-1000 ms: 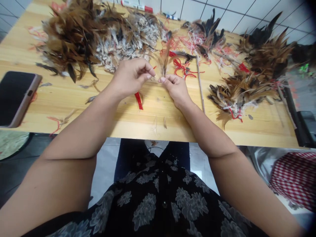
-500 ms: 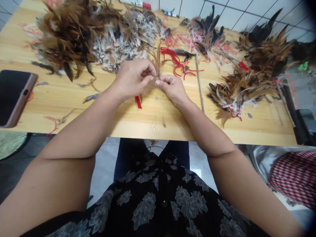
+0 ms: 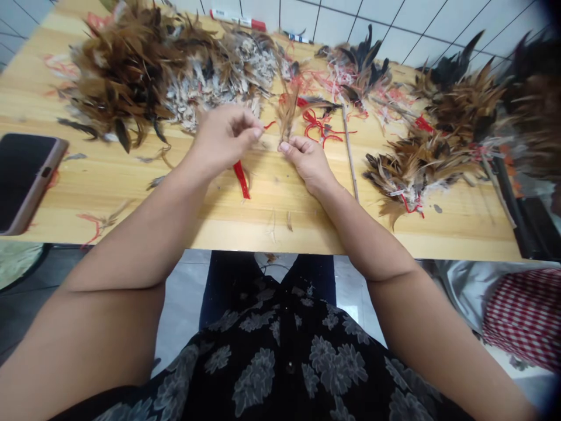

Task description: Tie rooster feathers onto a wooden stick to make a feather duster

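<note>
My right hand (image 3: 308,162) pinches a small bunch of brown feathers (image 3: 287,114) by its lower end, tips pointing up and away. To its left, apart from the bunch, my left hand (image 3: 228,135) has thumb and fingers drawn together; whatever is between them is too small to make out. A bit of red string shows just beyond its fingertips. Below that hand a red ribbon strip (image 3: 241,180) lies on the wooden table (image 3: 263,225). Cut red strings (image 3: 322,126) lie beyond my right hand, beside a thin stick (image 3: 348,152).
A large heap of brown feathers (image 3: 118,76) and pale feather ends (image 3: 197,88) covers the back left. Feather bundles (image 3: 421,164) lie at the right. A phone (image 3: 26,178) rests at the left, a red-capped marker (image 3: 236,20) by the tiled wall.
My hands have come apart: the left has moved left, off the feather bunch. The right still holds the bunch, now more fully in view. The camera view has shifted slightly.
</note>
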Tool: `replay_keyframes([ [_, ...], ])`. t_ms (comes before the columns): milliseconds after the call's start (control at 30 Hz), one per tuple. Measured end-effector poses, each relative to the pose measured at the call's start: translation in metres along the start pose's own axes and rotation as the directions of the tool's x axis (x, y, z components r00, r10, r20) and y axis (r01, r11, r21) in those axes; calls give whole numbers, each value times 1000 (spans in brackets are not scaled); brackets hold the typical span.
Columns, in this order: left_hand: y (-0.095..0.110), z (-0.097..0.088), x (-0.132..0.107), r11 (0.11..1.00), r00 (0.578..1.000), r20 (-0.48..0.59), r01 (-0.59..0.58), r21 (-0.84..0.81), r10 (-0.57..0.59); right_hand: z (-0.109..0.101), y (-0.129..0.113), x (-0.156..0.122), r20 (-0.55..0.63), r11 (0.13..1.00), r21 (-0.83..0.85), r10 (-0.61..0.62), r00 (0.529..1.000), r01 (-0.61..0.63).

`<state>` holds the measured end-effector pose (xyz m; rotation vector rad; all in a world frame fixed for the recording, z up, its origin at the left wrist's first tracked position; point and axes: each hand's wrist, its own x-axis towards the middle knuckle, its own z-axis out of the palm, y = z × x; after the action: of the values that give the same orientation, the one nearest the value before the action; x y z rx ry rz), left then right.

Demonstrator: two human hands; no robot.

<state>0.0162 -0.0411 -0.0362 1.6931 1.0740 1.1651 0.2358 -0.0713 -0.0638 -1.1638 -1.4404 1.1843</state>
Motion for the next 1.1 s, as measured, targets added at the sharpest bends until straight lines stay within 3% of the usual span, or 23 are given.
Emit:
replay_keyframes([
  [133, 1, 16, -4, 983, 991, 99, 105, -149, -91, 2, -1, 0, 7, 1000, -19, 0, 1000, 0],
  [433, 4, 30, -7, 888, 969, 166, 235, -396, -183, 5, 3, 2, -3, 1000, -19, 17, 1000, -17],
  [733, -7, 30, -4, 848, 956, 212, 278, -451, -201, 5, -1, -3, 77, 998, 56, -11, 997, 7],
  [933, -8, 24, -2, 823, 966, 204, 244, -513, -159, 1, -3, -3, 38, 995, 101, 11, 999, -15],
  [1100, -12, 24, -2, 856, 961, 202, 260, -447, -187, 1, -2, -1, 62, 997, 81, 2, 998, -7],
])
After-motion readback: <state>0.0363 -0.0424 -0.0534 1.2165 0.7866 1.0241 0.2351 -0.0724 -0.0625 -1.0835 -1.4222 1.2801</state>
